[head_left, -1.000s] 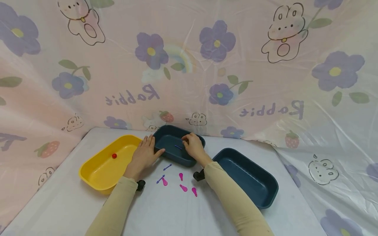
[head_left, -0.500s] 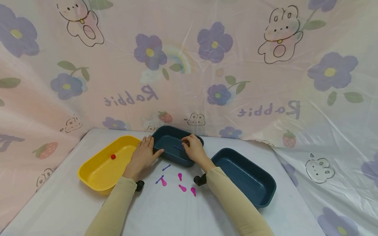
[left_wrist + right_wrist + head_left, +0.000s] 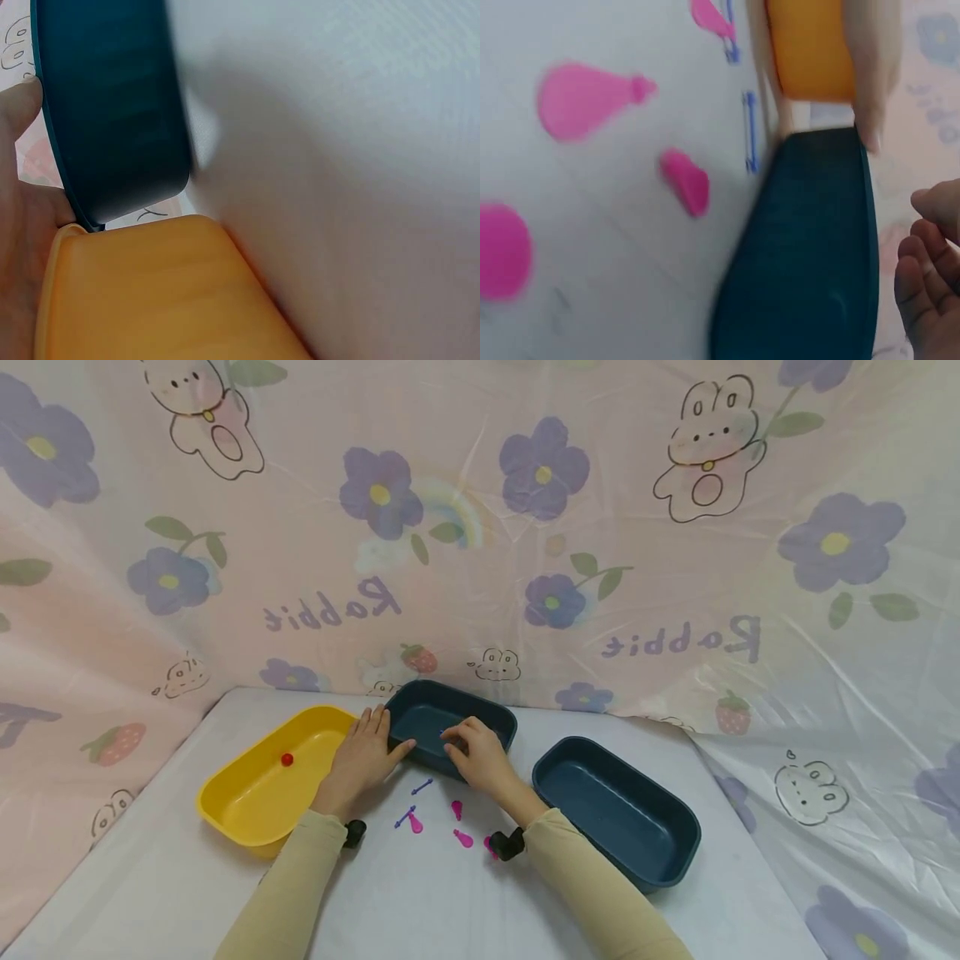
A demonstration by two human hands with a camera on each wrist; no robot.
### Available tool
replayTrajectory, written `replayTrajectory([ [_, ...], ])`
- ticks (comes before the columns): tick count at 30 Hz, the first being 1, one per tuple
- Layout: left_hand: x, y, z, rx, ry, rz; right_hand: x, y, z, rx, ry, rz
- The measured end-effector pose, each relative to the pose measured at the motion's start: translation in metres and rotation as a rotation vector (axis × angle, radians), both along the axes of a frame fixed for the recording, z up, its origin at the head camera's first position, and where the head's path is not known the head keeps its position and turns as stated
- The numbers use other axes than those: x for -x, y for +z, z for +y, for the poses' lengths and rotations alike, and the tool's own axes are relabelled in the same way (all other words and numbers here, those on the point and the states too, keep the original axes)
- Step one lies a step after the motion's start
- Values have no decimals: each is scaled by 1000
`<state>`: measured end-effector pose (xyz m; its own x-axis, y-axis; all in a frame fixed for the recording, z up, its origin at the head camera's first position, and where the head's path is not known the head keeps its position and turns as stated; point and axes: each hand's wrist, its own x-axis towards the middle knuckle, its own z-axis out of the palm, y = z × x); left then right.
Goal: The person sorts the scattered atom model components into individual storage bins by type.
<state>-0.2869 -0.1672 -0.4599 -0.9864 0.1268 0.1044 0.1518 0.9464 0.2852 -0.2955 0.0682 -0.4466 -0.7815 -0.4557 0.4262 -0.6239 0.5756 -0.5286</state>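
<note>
My left hand (image 3: 365, 756) rests with spread fingers over the left rim of the dark blue bin (image 3: 420, 718) at the back, beside the yellow bin (image 3: 255, 793). My right hand (image 3: 480, 760) hovers over that blue bin's near right side, fingers bent and thumb close to them. A blue bit of a thin stick (image 3: 442, 732) shows at its fingertips; whether it is pinched or lies in the bin I cannot tell. In the right wrist view the right fingers (image 3: 922, 277) curl at the frame's edge, their grip partly cut off. The left hand (image 3: 26, 187) touches the blue bin's rim.
On the white table lie two purple double-ended sticks (image 3: 422, 787) and several pink bulb-shaped pieces (image 3: 463, 838). A red ball (image 3: 287, 760) sits in the yellow bin. Another dark blue bin (image 3: 618, 814) stands at the right. A patterned curtain (image 3: 465, 560) hangs behind.
My right hand has come left and nearer from inside the back blue bin, now covering most of where the blue stick lay. The left hand has not visibly moved.
</note>
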Motion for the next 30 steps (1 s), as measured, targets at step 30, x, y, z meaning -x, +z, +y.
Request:
replayTrajectory([
  [30,-1,3,-1,12,-6,17,-29,-30,-35,-369,158,-45],
])
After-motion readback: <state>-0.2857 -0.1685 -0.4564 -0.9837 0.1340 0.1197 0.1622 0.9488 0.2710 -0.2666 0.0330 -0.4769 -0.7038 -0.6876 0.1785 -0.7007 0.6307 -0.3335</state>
